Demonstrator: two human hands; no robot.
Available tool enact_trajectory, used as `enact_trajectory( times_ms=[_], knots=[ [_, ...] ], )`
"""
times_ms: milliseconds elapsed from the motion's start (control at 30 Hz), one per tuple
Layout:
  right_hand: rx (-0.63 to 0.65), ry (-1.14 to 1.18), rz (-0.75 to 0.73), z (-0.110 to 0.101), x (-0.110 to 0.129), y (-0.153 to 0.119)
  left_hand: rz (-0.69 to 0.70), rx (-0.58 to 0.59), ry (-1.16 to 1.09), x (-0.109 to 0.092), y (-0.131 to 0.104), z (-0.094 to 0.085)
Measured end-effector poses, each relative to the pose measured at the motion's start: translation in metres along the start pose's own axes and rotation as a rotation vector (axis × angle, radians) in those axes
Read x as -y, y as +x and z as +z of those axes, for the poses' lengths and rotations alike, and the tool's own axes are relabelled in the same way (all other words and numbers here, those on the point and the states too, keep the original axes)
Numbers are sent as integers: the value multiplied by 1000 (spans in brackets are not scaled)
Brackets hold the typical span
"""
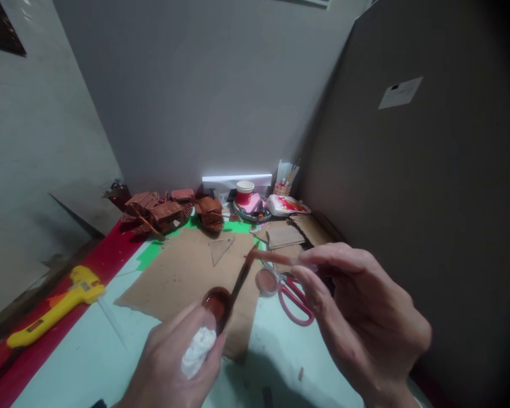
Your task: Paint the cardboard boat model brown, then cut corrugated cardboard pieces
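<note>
Well, tilting your left hand (165,354), whose grip bunches crumpled white tissue (199,352), a thin dark strip (242,277) and a round cup (216,305) of glossy brown liquid, could spill onto the flat, matte cardboard (182,272) below; pressing hard with the slim reddish stick (275,258) your right hand (357,311) pinches might bend the strip.

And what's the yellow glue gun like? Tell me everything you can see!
The yellow glue gun looks like plastic. It lies slantwise at the table's left side, partly over the red border. Its long handle has a dark rectangle near the lower end, and its far end is chunkier. A pale, see-through stick pokes out from there, slanting toward the near right. A dark cord trails from the handle. Neither the left hand nor the right hand touches it.
</note>
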State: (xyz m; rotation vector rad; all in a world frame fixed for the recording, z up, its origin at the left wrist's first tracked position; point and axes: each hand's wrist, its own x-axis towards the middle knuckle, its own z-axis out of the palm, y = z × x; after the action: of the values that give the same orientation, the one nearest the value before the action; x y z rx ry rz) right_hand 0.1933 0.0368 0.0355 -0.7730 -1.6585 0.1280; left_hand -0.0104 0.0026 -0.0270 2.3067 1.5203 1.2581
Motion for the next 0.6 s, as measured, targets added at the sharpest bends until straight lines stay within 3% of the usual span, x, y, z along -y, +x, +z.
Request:
enact_trajectory(
  times_ms=[167,333,500,600],
  knots=[
    [25,-39,-82,1,-6,6,185,-81,31,8,-3,2],
    [-36,-130,-45,-5,-11,15,221,-86,82,11,-5,2],
    [-86,96,188,-12,-26,24,211,-73,82,11,-5,2],
    [-110,333,373,-13,-44,26,92,-15,0,8,-5,0]
  ],
)
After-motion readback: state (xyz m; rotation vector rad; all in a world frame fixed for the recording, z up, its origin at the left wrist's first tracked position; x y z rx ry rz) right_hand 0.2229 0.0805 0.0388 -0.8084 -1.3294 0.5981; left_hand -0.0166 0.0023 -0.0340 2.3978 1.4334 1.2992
